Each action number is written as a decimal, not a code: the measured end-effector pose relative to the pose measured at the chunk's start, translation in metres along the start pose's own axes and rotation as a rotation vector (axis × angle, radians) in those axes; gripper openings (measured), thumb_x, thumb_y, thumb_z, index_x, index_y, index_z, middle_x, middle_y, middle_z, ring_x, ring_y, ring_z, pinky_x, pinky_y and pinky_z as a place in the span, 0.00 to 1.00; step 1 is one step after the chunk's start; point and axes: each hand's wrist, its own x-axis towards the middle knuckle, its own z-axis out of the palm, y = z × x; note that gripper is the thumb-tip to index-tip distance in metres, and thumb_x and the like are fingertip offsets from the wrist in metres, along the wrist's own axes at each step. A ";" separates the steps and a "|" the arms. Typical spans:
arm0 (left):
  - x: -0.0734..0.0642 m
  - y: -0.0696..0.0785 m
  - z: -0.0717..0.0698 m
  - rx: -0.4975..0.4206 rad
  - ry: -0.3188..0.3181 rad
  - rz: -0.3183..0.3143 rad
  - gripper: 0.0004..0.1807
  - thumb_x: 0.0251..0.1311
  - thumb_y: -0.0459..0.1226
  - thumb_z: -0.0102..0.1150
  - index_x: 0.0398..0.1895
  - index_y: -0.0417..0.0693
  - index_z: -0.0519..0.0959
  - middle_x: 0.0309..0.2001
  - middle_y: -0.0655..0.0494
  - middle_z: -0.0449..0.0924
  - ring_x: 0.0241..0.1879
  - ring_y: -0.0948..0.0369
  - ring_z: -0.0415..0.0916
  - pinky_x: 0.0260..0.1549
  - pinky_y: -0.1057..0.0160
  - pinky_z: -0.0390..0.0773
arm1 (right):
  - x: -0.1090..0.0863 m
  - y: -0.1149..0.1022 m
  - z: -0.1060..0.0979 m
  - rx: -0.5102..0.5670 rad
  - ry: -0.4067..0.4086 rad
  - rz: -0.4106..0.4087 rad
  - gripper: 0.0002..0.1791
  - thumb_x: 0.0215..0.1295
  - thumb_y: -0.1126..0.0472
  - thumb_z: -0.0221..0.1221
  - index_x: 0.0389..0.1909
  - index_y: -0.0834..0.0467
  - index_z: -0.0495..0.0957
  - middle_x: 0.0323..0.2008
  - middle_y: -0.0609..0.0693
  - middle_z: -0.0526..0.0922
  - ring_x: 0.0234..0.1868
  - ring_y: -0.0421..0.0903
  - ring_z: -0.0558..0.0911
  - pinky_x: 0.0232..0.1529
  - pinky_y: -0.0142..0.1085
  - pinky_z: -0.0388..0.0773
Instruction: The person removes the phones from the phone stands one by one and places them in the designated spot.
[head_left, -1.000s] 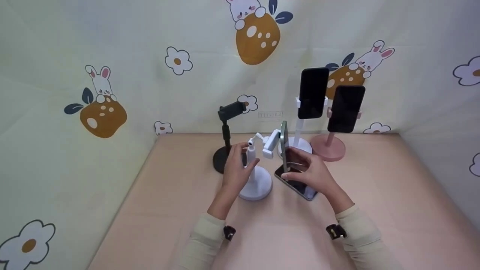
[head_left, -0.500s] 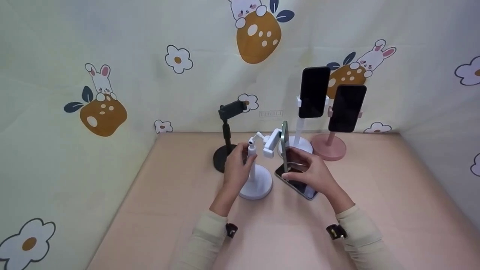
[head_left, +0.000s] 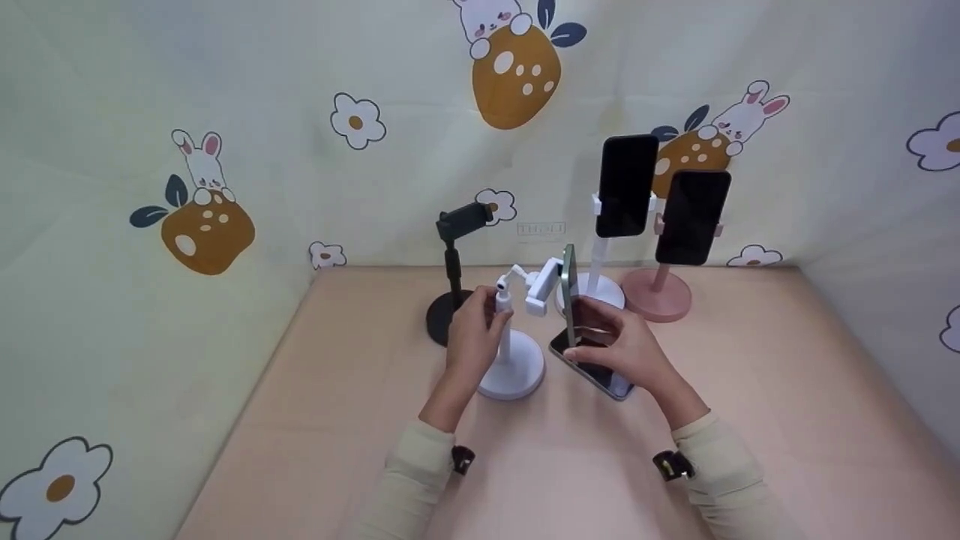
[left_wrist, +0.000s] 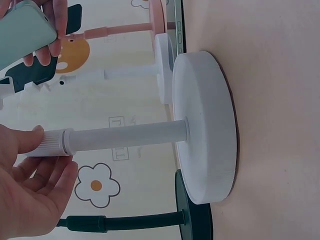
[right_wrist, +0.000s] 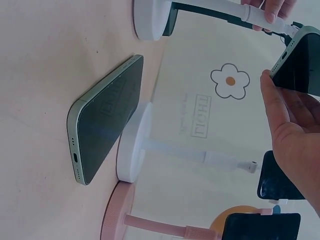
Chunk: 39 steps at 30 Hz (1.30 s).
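Observation:
In the middle of the table, a white phone stand (head_left: 519,379) rises from a round base. My left hand (head_left: 471,334) grips the ribbed collar (left_wrist: 50,143) near the top of its column, thumb on one side and fingers on the other. My right hand (head_left: 634,351) pinches a pale green phone (head_left: 568,285) near its lower end, thumb and fingers on opposite edges. This phone stands upright, its back against the stand's white clamp (head_left: 541,291). Below the right hand, another green-edged phone (right_wrist: 107,120) lies flat, dark screen up.
A black phone stand (head_left: 463,222) with a bare clamp stands behind my left hand. At the back right are a second white stand (head_left: 600,251) and a pink stand (head_left: 658,300), each bearing a dark phone. A patterned cloth wall (head_left: 420,165) closes off the back.
My left thumb and fingers have closed in around the white stand's collar, the hand shifting slightly right. The right hand and its phone stay nearly where they were.

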 end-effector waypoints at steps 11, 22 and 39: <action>0.000 -0.001 0.001 -0.011 -0.008 -0.002 0.16 0.67 0.37 0.61 0.56 0.47 0.74 0.51 0.50 0.82 0.48 0.58 0.81 0.49 0.60 0.84 | -0.001 0.003 -0.001 0.011 -0.003 -0.007 0.47 0.51 0.60 0.76 0.72 0.59 0.65 0.65 0.62 0.76 0.64 0.58 0.79 0.62 0.45 0.77; 0.001 -0.001 0.001 0.012 0.000 0.030 0.17 0.66 0.37 0.62 0.56 0.44 0.74 0.51 0.48 0.82 0.49 0.57 0.82 0.48 0.61 0.84 | -0.003 0.005 -0.001 0.032 -0.001 -0.046 0.45 0.52 0.64 0.75 0.70 0.64 0.65 0.62 0.64 0.77 0.63 0.59 0.79 0.61 0.43 0.78; 0.002 -0.001 0.001 -0.008 -0.003 0.017 0.17 0.66 0.37 0.62 0.56 0.44 0.74 0.52 0.47 0.82 0.50 0.56 0.82 0.50 0.61 0.84 | -0.006 0.012 -0.006 0.037 0.002 -0.041 0.45 0.51 0.64 0.75 0.71 0.63 0.66 0.63 0.63 0.76 0.63 0.59 0.79 0.61 0.42 0.78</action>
